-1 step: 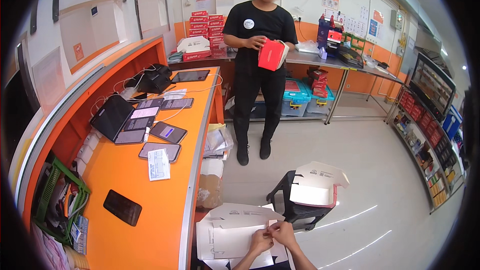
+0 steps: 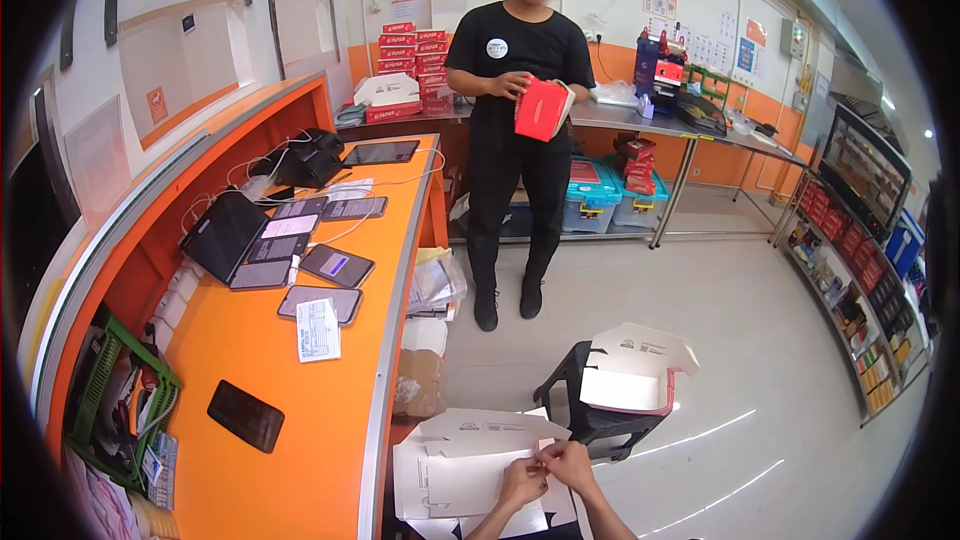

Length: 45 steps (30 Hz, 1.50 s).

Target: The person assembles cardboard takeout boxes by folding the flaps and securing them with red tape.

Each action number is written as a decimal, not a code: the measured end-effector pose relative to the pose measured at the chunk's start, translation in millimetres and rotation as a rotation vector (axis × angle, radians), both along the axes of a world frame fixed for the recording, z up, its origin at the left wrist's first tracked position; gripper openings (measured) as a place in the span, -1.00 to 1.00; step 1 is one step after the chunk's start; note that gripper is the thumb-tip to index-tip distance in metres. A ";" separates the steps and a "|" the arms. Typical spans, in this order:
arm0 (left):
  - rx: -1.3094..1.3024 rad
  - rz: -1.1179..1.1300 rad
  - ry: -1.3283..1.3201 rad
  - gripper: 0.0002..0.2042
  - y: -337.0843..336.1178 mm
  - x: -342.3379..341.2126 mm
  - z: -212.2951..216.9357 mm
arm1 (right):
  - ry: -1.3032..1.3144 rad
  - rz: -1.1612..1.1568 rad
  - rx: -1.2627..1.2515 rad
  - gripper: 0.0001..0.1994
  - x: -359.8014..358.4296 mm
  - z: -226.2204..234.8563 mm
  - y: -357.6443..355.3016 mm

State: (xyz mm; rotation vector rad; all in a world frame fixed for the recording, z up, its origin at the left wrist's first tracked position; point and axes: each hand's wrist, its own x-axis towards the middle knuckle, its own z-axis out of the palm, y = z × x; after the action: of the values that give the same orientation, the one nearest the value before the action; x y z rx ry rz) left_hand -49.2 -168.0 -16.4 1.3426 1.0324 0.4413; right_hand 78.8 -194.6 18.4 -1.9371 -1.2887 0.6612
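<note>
An unfolded cardboard box (image 2: 470,475), white on its inner face, lies low in front of me. Over its right part my left hand (image 2: 523,482) is closed, fingers bent against a side flap. Just right of it, my right hand (image 2: 567,462) pinches the same flap near the corner, and the fingertips of both hands almost meet. The exact fold between them is partly hidden by the fingers. Beyond my right hand, a second box (image 2: 628,389), red outside and white inside, stands with its lid raised on a black stool (image 2: 562,405).
Left is an orange counter (image 2: 225,340) with several phones, a black phone (image 2: 245,416), a paper slip (image 2: 318,330) and a green basket (image 2: 120,400). Ahead, a person (image 2: 520,60) in black holds a red box (image 2: 543,110). Stacked red boxes (image 2: 397,55) stand behind; a shelf rack (image 2: 850,280) is right.
</note>
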 end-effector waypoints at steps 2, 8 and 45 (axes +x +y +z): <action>0.037 -0.030 -0.059 -0.63 2.7 -1.6 13.9 | 0.158 -0.016 -0.110 -0.79 10.8 -3.5 -0.1; -0.331 -0.163 -0.432 -0.56 18.0 -10.0 26.7 | 0.499 -0.073 -0.079 -0.77 13.4 -31.7 -6.5; -0.208 0.021 -0.630 -0.68 27.5 -8.4 124.4 | 0.108 -0.230 0.244 -0.59 81.3 29.8 9.5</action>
State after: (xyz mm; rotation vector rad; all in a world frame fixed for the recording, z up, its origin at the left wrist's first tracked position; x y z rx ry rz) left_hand -57.7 -140.5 108.1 0.9138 0.5473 0.6971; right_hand 160.1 -185.1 48.2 -1.7886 -1.0112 0.4634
